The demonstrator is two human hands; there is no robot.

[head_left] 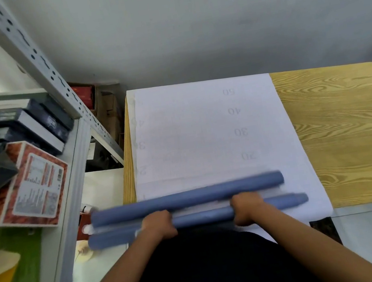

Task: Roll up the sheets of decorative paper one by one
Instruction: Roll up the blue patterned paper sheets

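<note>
Roll being wound (201, 216): lies along the counter's (347, 131) near edge, long axis left-right.
Hands: left hand (159, 224) and right hand (246, 207) curled over it, equally near.
Sheet (202, 128): stretches away toward the far edge.
Finished roll (188, 197): just beyond, parallel.

Soft, even daylight, shadows faint. The blue rolls (188, 197) smear, perhaps from motion. Wide-angle edges bend the left shelf (30, 58).

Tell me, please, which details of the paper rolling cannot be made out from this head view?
- Fingers of the left hand and right hand: curled out of sight over the near blue roll.
- Far blue roll: motion-blurred, so contact with the hands is unclear.
- Left-margin numbers on the white gridded sheet: too faint.
- Label on the orange box: too small, blurred.
</note>
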